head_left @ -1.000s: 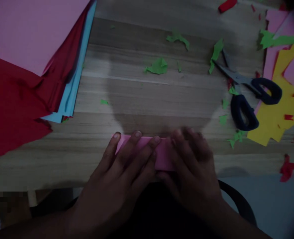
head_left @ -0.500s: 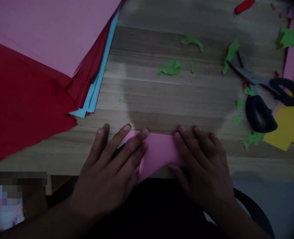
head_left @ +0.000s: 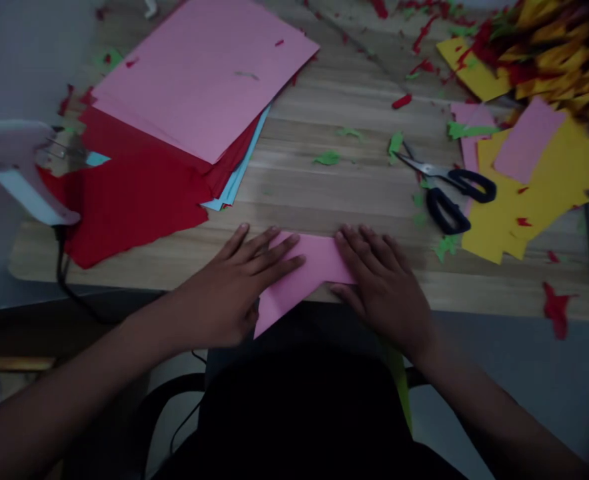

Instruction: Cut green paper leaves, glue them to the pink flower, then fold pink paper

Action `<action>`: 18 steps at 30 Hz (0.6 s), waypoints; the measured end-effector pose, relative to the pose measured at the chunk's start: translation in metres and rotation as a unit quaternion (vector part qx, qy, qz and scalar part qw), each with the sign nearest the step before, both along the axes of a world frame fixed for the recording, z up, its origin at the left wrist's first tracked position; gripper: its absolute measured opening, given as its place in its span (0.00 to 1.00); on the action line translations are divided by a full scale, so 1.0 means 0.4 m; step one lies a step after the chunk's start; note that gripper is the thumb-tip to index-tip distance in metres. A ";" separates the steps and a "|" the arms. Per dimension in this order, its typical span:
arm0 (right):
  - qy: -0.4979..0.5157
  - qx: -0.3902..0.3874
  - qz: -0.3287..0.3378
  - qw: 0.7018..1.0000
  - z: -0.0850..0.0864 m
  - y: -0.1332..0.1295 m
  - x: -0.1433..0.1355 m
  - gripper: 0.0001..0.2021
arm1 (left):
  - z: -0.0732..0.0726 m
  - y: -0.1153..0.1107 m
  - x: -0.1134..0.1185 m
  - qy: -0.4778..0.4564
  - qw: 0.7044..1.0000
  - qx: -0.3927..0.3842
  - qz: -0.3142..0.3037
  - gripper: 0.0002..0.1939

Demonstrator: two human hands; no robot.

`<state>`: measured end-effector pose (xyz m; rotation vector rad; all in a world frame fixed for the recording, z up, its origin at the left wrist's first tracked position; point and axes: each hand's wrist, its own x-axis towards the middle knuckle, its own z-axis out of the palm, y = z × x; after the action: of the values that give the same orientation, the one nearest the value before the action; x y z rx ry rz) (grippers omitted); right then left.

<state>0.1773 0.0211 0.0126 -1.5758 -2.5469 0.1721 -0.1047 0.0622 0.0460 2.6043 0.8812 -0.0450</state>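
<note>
The step in hand looks like flattening or lining up a piece of pink paper (head_left: 319, 257), which lies at the near edge of the bench (head_left: 299, 200), between and partly under 2 bare hands. The left hand (head_left: 229, 290) reaches over the paper's left part, its fingers spread somewhat apart, with at least 2 tips resting on the sheet; its thumb is tucked low by the left side, and whether it touches the paper I cannot tell. The right hand (head_left: 392, 293) lies flat across the right end, its 4 fingers close together and pointing far, the thumb held out toward the near side. Neither hand is closed in a grip. The paper's far edge runs nearly straight between the fingertips, while its near-left corner comes to a point that juts past the bench's near edge; whether the far edge is a crease or a cut cannot be made out. As I judge it, the next move calls for the right hand to pin the sheet while the left controls that loose corner, so the layers do not slip. The scissors (head_left: 437, 173) lie with blades apart, farther off to the right, near the yellow paper (head_left: 549, 193), and seem unneeded for this step.
</note>
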 end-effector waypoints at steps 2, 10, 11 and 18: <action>-0.001 0.006 -0.009 1.000 -0.001 -0.010 0.014 0.35 | -0.016 -0.009 0.006 0.009 1.000 0.024 -0.012 0.47; 0.002 0.051 -0.075 0.996 -0.038 -0.050 0.113 0.31 | -0.094 -0.050 0.014 -0.088 0.980 0.150 0.092 0.27; 0.005 0.053 -0.068 0.996 -0.040 -0.046 0.118 0.31 | -0.098 -0.056 0.012 -0.114 0.976 0.149 0.107 0.24; 0.043 0.051 -0.043 0.997 -0.035 -0.044 0.112 0.26 | -0.045 -0.103 0.059 -0.439 0.801 -0.137 0.384 0.10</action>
<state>0.2220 0.0036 -0.0014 -1.6006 -2.3778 0.0963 -0.0812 0.0211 0.0280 1.5077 1.3009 1.0672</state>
